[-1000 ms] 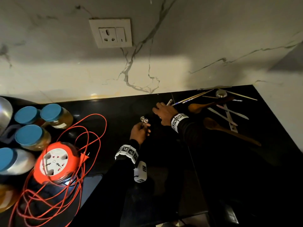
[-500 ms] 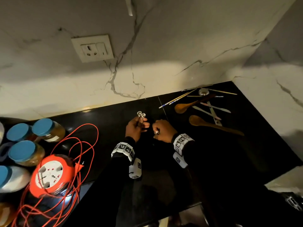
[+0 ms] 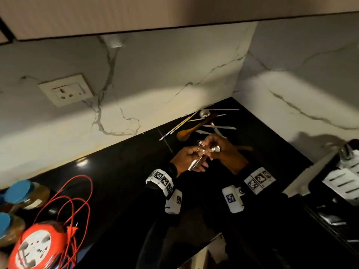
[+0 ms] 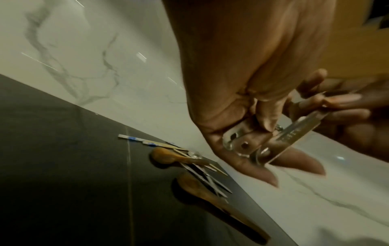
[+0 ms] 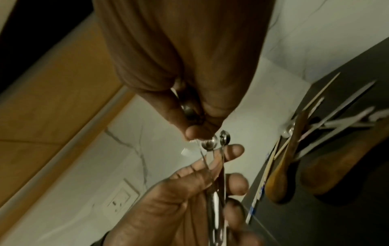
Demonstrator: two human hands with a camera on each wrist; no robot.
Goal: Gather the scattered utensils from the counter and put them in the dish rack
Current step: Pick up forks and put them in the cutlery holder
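My left hand point(image 3: 186, 157) grips a bunch of small metal measuring spoons point(image 3: 195, 162) by their handles, held above the black counter point(image 3: 120, 171). In the left wrist view the thumb presses the flat handles point(image 4: 248, 143). Right against it, my right hand point(image 3: 223, 151) pinches another small metal spoon point(image 3: 214, 148), whose round bowl point(image 5: 189, 109) shows between finger and thumb. The two hands touch. Behind them in the corner lies a pile of utensils point(image 3: 209, 123): wooden spoons point(image 3: 185, 133), chopsticks point(image 3: 178, 125), flat metal pieces. A rack-like stand point(image 3: 342, 183) sits at the far right, blurred.
An orange cable reel point(image 3: 37, 247) with loose orange cord point(image 3: 73, 199) lies at the left front. Blue-lidded jars point(image 3: 18, 191) stand behind it. A wall socket point(image 3: 66, 92) sits on the marble backsplash. A cabinet overhangs the counter.
My right hand came off the counter with a small spoon and met the left hand. Both hands rose and shifted right, toward the utensil pile. The view swung right.
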